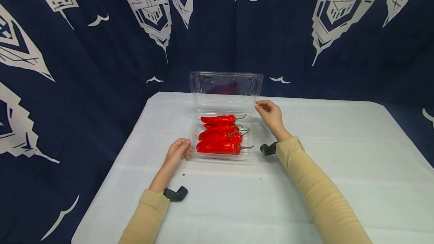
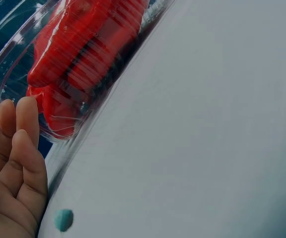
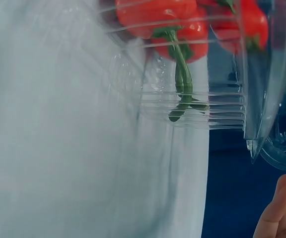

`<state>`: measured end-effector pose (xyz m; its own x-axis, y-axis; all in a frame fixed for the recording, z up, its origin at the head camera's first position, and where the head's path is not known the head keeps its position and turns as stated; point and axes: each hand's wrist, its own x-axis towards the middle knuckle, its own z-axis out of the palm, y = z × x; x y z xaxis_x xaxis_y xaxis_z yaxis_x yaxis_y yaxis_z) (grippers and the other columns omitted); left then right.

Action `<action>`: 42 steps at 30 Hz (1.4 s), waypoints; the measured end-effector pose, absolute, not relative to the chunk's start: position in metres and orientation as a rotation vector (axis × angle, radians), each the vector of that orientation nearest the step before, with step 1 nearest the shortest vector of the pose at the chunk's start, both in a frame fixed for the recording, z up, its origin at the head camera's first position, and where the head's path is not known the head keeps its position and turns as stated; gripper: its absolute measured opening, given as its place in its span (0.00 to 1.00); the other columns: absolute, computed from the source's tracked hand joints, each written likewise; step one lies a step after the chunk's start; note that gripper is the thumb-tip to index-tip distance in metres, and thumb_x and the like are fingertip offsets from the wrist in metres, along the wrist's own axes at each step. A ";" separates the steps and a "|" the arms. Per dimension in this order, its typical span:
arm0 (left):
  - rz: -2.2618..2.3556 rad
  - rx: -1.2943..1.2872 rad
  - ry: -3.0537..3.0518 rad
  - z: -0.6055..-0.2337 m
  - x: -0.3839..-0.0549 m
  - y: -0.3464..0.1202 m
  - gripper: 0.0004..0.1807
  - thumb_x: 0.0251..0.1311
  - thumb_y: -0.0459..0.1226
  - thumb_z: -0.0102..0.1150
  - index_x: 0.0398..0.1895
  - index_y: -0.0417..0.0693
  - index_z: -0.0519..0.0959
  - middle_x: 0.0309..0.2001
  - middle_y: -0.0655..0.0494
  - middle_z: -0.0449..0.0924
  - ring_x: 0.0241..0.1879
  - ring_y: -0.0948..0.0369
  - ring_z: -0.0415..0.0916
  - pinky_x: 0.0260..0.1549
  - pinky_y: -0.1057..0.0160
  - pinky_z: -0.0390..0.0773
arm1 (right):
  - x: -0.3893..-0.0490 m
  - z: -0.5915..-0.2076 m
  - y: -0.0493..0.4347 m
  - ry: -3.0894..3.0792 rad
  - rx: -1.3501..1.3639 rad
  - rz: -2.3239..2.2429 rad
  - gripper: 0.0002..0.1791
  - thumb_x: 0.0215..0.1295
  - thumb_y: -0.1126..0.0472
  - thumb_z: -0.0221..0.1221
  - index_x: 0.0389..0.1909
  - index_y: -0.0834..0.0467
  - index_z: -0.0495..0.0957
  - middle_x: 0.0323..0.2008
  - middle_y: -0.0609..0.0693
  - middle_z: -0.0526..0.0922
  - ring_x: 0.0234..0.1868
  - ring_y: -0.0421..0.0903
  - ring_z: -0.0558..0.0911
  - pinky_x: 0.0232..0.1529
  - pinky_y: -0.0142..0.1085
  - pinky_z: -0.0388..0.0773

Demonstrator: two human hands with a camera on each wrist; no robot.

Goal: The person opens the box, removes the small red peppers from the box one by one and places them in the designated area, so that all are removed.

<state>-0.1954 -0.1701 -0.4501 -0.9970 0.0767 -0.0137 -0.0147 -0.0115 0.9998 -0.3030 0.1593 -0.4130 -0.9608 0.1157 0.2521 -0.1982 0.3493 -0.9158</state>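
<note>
I am watching glossy red peppers [image 1: 220, 147] lying side by side in a clear plastic tray [image 1: 251, 152] on the white table [image 1: 305, 206], their green stems [image 3: 182, 82] pointing toward the tray's right wall. The transparent lid [image 1: 223, 105] is standing raised behind the tray. My left grip [image 1: 178, 150] is resting at the tray's left edge, its fingers relaxed and clasping nothing; my right grip [image 1: 270, 114] is hovering by the lid's lower right side, its fingers loosely extended and released, though whether they are touching the plastic I cannot tell. I am judging the step in hand to be a careful handling of the lid against a steadied tray. For this I am favouring flat left fingers, bracing rather than squeezing, since such thin plastic is probably flexing or skidding under a hard push. On the right I am preferring a light pinch at the rim, guiding the lid evenly about its seeming hinge and avoiding any twist. I am also minding the stems, any of which could be catching on an edge.
</note>
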 end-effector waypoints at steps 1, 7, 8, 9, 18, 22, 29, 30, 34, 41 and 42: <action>2.189 0.072 2.163 -0.451 -0.196 -0.170 0.10 0.71 0.34 0.44 0.32 0.35 0.70 0.26 0.52 0.73 0.24 0.62 0.75 0.25 0.68 0.74 | -0.304 -0.413 0.159 -2.335 0.074 1.662 0.13 0.64 0.64 0.58 0.47 0.66 0.77 0.42 0.61 0.80 0.35 0.37 0.75 0.35 0.26 0.72; 2.188 0.069 2.154 -0.451 -0.196 -0.170 0.10 0.71 0.34 0.44 0.33 0.36 0.70 0.26 0.53 0.73 0.24 0.63 0.76 0.25 0.68 0.74 | -0.307 -0.414 0.159 -2.304 0.095 1.714 0.13 0.64 0.66 0.57 0.48 0.69 0.75 0.43 0.65 0.79 0.33 0.33 0.76 0.34 0.24 0.74; 2.188 0.068 2.154 -0.451 -0.196 -0.170 0.09 0.71 0.33 0.44 0.34 0.36 0.70 0.26 0.53 0.73 0.24 0.63 0.77 0.25 0.68 0.74 | -0.307 -0.415 0.159 -2.305 0.100 1.717 0.14 0.64 0.66 0.57 0.48 0.70 0.75 0.43 0.66 0.79 0.33 0.32 0.76 0.34 0.24 0.74; 2.188 0.068 2.154 -0.451 -0.196 -0.170 0.09 0.71 0.33 0.44 0.34 0.36 0.70 0.26 0.53 0.74 0.24 0.63 0.77 0.25 0.68 0.74 | -0.308 -0.416 0.159 -2.302 0.100 1.729 0.14 0.64 0.66 0.57 0.48 0.70 0.75 0.43 0.66 0.79 0.33 0.32 0.76 0.34 0.24 0.74; 2.176 0.069 2.160 -0.451 -0.196 -0.171 0.10 0.71 0.34 0.43 0.34 0.36 0.70 0.26 0.54 0.73 0.25 0.63 0.77 0.26 0.68 0.74 | -0.313 -0.422 0.158 -2.281 0.069 1.844 0.16 0.64 0.70 0.56 0.51 0.70 0.73 0.43 0.65 0.78 0.32 0.31 0.77 0.33 0.23 0.72; 2.181 0.067 2.154 -0.463 -0.203 -0.174 0.10 0.71 0.34 0.43 0.35 0.36 0.70 0.26 0.54 0.73 0.25 0.63 0.78 0.25 0.68 0.74 | -0.314 -0.425 0.157 -2.259 0.046 1.915 0.18 0.63 0.72 0.55 0.54 0.69 0.72 0.45 0.67 0.77 0.31 0.30 0.78 0.34 0.23 0.73; 2.208 0.063 2.159 -0.477 -0.210 -0.176 0.10 0.70 0.36 0.46 0.35 0.36 0.70 0.26 0.53 0.73 0.24 0.62 0.77 0.24 0.69 0.74 | -0.317 -0.430 0.156 -2.237 0.004 1.957 0.19 0.63 0.72 0.55 0.55 0.69 0.71 0.43 0.61 0.79 0.30 0.30 0.78 0.35 0.24 0.74; 2.210 0.066 2.164 -0.477 -0.210 -0.176 0.11 0.70 0.37 0.46 0.34 0.36 0.70 0.25 0.53 0.74 0.24 0.62 0.77 0.24 0.69 0.74 | -0.317 -0.431 0.156 -2.228 -0.004 1.967 0.19 0.63 0.72 0.55 0.55 0.69 0.71 0.41 0.59 0.79 0.30 0.30 0.79 0.35 0.24 0.74; 2.218 0.094 2.178 -0.478 -0.209 -0.176 0.12 0.70 0.38 0.47 0.33 0.37 0.70 0.24 0.53 0.74 0.24 0.62 0.77 0.23 0.69 0.74 | -0.317 -0.431 0.155 -2.216 -0.037 1.986 0.19 0.63 0.72 0.55 0.56 0.69 0.71 0.38 0.54 0.79 0.29 0.31 0.79 0.36 0.24 0.75; 2.225 0.117 2.184 -0.479 -0.209 -0.176 0.11 0.69 0.38 0.47 0.32 0.39 0.70 0.24 0.53 0.74 0.23 0.63 0.77 0.22 0.69 0.73 | -0.318 -0.430 0.153 -2.203 -0.099 2.049 0.20 0.65 0.70 0.55 0.57 0.70 0.70 0.48 0.65 0.77 0.29 0.30 0.79 0.40 0.24 0.75; 2.224 0.117 2.184 -0.479 -0.209 -0.176 0.11 0.69 0.38 0.47 0.32 0.38 0.70 0.24 0.53 0.74 0.23 0.63 0.77 0.22 0.69 0.73 | -0.318 -0.430 0.153 -2.198 -0.109 2.064 0.20 0.65 0.70 0.54 0.57 0.71 0.69 0.48 0.65 0.77 0.29 0.30 0.79 0.41 0.25 0.75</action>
<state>-0.2088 -0.1758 -0.4790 -0.9970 0.0683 0.0376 0.0364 -0.0192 0.9992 -0.3177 0.1529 -0.4301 -0.9897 0.1370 0.0407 -0.0321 0.0650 -0.9974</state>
